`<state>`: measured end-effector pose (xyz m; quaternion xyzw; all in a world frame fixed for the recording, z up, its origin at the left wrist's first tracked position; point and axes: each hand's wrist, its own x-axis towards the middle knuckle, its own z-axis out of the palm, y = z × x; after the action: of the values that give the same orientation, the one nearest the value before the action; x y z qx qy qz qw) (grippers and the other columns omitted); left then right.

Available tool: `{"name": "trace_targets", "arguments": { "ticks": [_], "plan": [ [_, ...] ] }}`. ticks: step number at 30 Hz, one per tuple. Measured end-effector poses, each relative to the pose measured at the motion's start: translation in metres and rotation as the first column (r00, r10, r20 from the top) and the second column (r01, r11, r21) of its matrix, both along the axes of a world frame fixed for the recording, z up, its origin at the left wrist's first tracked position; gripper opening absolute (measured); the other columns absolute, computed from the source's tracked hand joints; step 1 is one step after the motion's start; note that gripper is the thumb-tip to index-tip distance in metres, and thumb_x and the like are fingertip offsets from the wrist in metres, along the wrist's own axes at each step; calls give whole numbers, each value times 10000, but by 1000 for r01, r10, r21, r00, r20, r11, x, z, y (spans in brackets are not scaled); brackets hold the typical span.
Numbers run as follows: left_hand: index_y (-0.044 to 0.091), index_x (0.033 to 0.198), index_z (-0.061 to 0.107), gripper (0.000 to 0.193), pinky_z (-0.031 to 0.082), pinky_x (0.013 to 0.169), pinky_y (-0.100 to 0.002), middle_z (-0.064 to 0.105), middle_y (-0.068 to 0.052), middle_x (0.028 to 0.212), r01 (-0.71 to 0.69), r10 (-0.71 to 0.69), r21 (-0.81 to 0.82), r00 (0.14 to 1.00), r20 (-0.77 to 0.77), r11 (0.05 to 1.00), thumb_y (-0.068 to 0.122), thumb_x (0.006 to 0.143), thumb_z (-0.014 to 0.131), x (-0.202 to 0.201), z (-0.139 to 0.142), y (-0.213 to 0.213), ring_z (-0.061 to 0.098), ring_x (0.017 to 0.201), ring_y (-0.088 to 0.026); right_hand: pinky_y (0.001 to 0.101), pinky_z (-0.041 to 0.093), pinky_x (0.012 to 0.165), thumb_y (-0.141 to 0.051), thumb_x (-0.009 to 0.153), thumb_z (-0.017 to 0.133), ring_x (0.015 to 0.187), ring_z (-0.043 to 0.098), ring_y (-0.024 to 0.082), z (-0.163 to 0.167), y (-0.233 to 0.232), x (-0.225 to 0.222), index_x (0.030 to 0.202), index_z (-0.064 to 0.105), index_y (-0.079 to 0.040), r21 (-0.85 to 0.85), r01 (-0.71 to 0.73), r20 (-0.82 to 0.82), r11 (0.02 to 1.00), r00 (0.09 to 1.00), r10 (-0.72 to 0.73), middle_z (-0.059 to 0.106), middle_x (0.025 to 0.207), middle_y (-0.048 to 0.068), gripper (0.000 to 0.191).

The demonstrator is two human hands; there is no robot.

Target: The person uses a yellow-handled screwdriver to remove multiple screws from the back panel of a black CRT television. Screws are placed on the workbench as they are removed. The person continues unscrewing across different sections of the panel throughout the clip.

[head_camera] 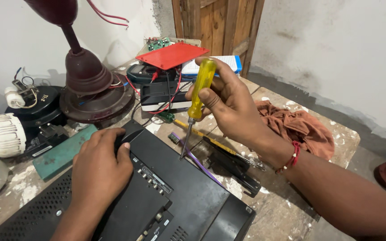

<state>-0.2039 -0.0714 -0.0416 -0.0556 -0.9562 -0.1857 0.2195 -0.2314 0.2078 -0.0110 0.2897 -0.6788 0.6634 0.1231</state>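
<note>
A screwdriver (196, 100) with a translucent yellow plastic handle and thin steel shaft stands nearly upright, its tip on the matte black plastic back (188, 192) of a flat device. The right hand (228, 100) curls its fingers around the handle. The left hand (99, 167) lies flat, pressing the casing. Beyond the right wrist lies a crumpled rust-brown rag (298, 125); just under it, a purple wire (197, 160).

Brown rag (298, 125), red board (172, 55) (perhaps plastic), ceiling-fan motor (95, 96).
</note>
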Motion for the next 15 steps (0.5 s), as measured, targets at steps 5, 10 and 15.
{"name": "trace_targets", "arguments": {
  "ticks": [5,10,15],
  "plan": [
    [119,1223,678,367,447,957,-511,665,-119,1216,-1,1,14,1000,13,1000,231,874,659,1,1,0,611,1142,-357,322,593,894,-182,1111,541,1037,683,176,3,0,2,1592,296,-67,52,-62,-77,997,995,66,683,1184,133,552],
    [120,1227,679,373,447,957,-510,667,-114,1213,-10,9,12,1000,20,1000,238,874,664,1,0,-1,612,1144,-347,343,595,932,-210,1114,579,1048,701,181,8,-1,8,1576,232,-137,76,-75,-142,994,986,85,701,1179,130,582],
    [130,1231,681,374,448,965,-509,667,-106,1217,-22,21,5,999,28,1000,246,875,667,4,1,-2,614,1151,-340,314,607,844,-245,1094,624,1053,684,158,19,-6,11,1547,321,-132,115,-34,-166,993,985,53,683,1185,105,556]
  ]
}}
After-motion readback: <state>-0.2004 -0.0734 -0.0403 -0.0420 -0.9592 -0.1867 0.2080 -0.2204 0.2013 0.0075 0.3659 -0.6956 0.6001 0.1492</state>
